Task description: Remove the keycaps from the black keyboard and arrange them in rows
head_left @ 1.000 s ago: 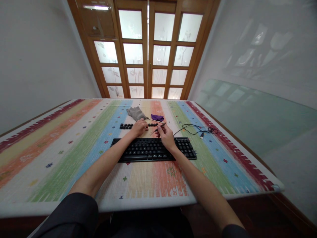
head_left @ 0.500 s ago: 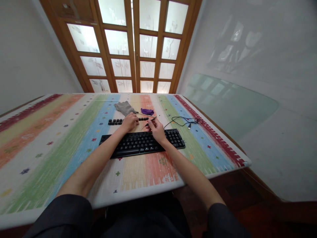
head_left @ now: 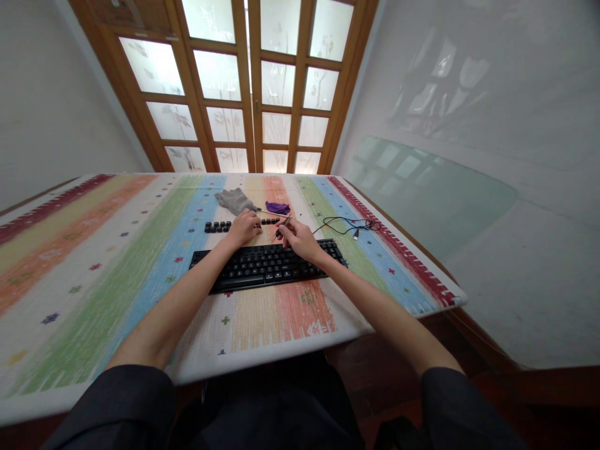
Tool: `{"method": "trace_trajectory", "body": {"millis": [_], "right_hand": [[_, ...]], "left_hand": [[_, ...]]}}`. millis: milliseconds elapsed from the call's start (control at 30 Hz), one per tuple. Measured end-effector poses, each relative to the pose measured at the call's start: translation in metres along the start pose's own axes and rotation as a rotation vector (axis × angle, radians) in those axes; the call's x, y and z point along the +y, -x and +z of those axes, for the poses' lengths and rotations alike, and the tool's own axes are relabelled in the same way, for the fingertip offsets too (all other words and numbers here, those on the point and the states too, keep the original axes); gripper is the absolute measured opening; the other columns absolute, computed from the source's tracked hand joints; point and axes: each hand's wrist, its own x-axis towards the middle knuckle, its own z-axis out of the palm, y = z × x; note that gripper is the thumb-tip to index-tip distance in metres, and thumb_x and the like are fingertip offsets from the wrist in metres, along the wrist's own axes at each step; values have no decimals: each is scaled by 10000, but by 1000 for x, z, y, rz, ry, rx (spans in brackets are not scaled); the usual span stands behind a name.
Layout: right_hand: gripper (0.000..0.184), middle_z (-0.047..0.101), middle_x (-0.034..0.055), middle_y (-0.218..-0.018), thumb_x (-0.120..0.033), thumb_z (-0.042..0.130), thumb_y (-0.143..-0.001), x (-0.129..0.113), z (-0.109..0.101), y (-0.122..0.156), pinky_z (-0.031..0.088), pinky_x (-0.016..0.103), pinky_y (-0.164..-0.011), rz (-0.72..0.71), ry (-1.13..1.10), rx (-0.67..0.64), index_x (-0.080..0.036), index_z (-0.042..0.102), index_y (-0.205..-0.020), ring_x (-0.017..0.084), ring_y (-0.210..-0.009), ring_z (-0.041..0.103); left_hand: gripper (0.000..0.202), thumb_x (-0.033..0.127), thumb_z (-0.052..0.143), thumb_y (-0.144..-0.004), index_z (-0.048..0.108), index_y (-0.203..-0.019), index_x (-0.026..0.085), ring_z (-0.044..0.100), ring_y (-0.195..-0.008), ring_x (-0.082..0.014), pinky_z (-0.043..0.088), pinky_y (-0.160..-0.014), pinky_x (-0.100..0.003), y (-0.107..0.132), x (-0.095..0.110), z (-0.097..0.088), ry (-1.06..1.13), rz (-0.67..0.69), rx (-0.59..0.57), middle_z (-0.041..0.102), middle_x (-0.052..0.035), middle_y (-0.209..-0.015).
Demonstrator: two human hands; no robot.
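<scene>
My left hand (head_left: 244,226) rests over the row of loose black keycaps (head_left: 218,227) behind the keyboard. Its fingers are bent and closed, with a dark bit at the fingertips that is too small to make out. Between the thumb and fingers of my right hand (head_left: 296,237) is a slim dark-handled tool (head_left: 280,232), with thin ends pointing down and left. That hand hovers above the back edge of the black keyboard (head_left: 262,269), which lies across the striped cloth. My forearms cover parts of the keyboard.
A grey glove (head_left: 235,200) and a bunched purple cloth (head_left: 277,207) lie behind the keycaps. To the right, the keyboard's black cable (head_left: 349,220) is looped, its USB plug (head_left: 355,235) on the cloth. The table edge (head_left: 281,358) runs close to my body.
My right hand has shifted slightly, turning the tool a little steeper. My left hand stays by the keycap row. The view has moved slightly.
</scene>
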Motion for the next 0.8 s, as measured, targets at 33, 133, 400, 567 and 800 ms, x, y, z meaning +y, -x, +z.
{"method": "trace_trajectory", "body": {"millis": [33,133,400,567,800], "right_hand": [[359,629,-10,-677,-547,534,-887,-2,-3,-1,472,227,-484,1,14,-7,-190,553,-920,94,-469,554],[342,637,-9,-673,-536,539,-886,-4,-10,-3,477,231,-479,-3,42,-15,-195,554,-910,97,-465,554],[325,648,-5,-668,-505,570,-876,1,-17,-8,487,236,-471,2,50,-59,-184,565,-926,106,-468,565],[334,649,-5,-659,-507,569,-873,7,-12,-10,471,231,-455,5,28,-61,-177,566,-925,107,-454,567],[320,651,-8,-650,-498,573,-866,17,3,-14,458,236,-454,27,15,-69,-182,554,-908,105,-435,554]], "left_hand": [[60,227,682,-752,714,-762,177,516,-945,-279,463,-846,-396,1,0,0,7,6,8,628,-95,-853],[47,210,675,-759,709,-752,179,514,-927,-272,459,-837,-387,4,1,-1,34,25,20,626,-92,-846],[147,222,581,-851,703,-788,170,524,-895,-233,459,-844,-364,15,10,-8,94,91,18,644,-85,-882],[168,157,538,-844,706,-840,156,559,-928,-221,463,-904,-375,27,21,-15,154,113,-11,657,-88,-933],[213,105,522,-833,720,-885,161,609,-913,-204,481,-894,-351,42,28,-28,233,120,-87,696,-74,-912]]}}
